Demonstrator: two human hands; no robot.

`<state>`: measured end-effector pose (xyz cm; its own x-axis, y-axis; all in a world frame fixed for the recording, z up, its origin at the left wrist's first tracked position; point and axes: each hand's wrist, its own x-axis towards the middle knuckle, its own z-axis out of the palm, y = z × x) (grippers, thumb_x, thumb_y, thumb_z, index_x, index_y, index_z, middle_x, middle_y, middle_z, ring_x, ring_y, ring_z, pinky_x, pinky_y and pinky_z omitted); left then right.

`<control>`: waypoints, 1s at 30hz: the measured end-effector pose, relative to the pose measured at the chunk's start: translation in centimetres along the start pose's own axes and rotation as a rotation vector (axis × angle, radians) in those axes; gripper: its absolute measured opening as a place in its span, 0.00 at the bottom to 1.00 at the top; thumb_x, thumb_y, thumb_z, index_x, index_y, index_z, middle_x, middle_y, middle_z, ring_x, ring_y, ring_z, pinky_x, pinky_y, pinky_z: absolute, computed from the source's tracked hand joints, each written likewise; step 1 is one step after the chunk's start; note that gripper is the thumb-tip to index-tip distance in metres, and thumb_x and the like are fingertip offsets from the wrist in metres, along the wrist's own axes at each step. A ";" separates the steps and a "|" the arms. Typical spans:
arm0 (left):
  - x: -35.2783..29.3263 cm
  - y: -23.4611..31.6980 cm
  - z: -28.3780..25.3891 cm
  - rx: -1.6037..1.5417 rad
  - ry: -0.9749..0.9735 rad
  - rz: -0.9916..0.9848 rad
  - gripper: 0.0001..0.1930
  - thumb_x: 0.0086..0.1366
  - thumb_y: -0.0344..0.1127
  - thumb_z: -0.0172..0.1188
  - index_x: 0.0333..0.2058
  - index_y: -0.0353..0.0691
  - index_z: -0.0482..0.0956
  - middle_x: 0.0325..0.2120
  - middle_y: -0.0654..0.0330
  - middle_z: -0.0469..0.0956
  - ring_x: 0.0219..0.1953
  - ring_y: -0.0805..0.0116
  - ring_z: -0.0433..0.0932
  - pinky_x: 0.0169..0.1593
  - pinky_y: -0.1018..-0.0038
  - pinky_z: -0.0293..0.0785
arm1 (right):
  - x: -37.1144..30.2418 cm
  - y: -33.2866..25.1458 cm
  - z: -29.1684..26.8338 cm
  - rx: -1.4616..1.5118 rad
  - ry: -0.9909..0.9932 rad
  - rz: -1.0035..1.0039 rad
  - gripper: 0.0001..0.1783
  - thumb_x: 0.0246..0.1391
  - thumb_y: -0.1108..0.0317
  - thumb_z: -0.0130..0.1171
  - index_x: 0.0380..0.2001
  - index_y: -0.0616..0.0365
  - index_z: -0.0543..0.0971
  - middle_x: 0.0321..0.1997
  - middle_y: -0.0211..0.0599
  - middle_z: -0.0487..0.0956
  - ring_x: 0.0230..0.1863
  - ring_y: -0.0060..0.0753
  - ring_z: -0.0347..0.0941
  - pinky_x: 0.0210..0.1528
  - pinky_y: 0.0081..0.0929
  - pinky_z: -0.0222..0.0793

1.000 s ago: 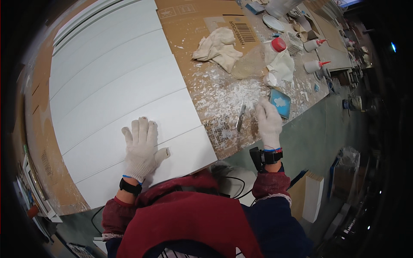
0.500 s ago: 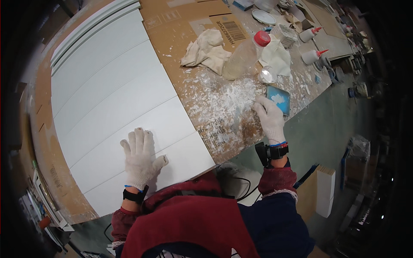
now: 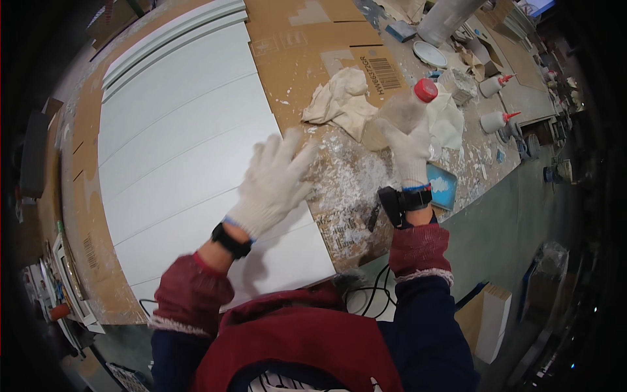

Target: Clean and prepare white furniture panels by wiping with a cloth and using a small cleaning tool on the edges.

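A clear plastic bottle (image 3: 394,112) with a red cap lies tilted on the worktable, beside a crumpled beige cloth (image 3: 341,98). My right hand (image 3: 411,155), in a white knit glove, is at the bottle's near side. Its thumb and fingers are spread, and some fingertips are blurred against the bottle. My left hand (image 3: 271,183), gloved too and smeared by motion, hovers with fingers apart over the right edge of a white grooved panel (image 3: 183,157). It holds nothing. A blue shallow tray (image 3: 443,188) with white paste sits just below my right hand, partly covered by my wrist.
White flakes are scattered over the cardboard-covered table (image 3: 349,189). Two white squeeze bottles with red tips, one of them a squeeze bottle (image 3: 491,122), stand at the right. A round white lid (image 3: 430,54) lies farther back. The table's right edge borders a green floor (image 3: 503,228).
My left hand has lifted off the panel and moved right and away from me. My right hand has left the blue tray and reached forward to the bottle. The view has shifted.
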<state>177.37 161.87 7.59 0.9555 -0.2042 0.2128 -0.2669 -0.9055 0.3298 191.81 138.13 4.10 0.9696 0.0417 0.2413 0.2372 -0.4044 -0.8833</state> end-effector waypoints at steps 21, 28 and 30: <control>15.0 -8.2 -4.0 -1.158 0.023 -0.173 0.24 0.63 0.39 0.61 0.57 0.43 0.71 0.51 0.54 0.73 0.50 0.58 0.77 0.50 0.70 0.80 | -3.7 -1.6 -1.4 0.097 0.072 0.087 0.41 0.40 0.74 0.72 0.59 0.59 0.64 0.55 0.41 0.73 0.56 0.37 0.70 0.59 0.34 0.66; 0.0 -7.0 -4.0 -0.577 -0.014 -0.186 0.35 0.64 0.43 0.61 0.66 0.40 0.59 0.65 0.44 0.60 0.67 0.49 0.59 0.68 0.61 0.58 | -3.5 3.0 0.2 0.295 -0.088 -0.128 0.39 0.47 0.77 0.68 0.61 0.64 0.63 0.57 0.44 0.71 0.59 0.38 0.67 0.62 0.35 0.63; -9.1 -5.2 -6.4 -0.598 -0.215 -0.124 0.32 0.64 0.40 0.61 0.65 0.45 0.62 0.64 0.49 0.63 0.64 0.53 0.65 0.65 0.66 0.63 | -5.1 0.9 -1.2 0.185 -0.073 -0.088 0.38 0.50 0.77 0.65 0.62 0.64 0.61 0.59 0.45 0.69 0.60 0.39 0.66 0.62 0.36 0.63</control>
<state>169.23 170.80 9.80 0.9711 -0.2371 -0.0285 -0.1171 -0.5766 0.8086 186.98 136.45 2.56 0.9448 0.1379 0.2972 0.3219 -0.2217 -0.9204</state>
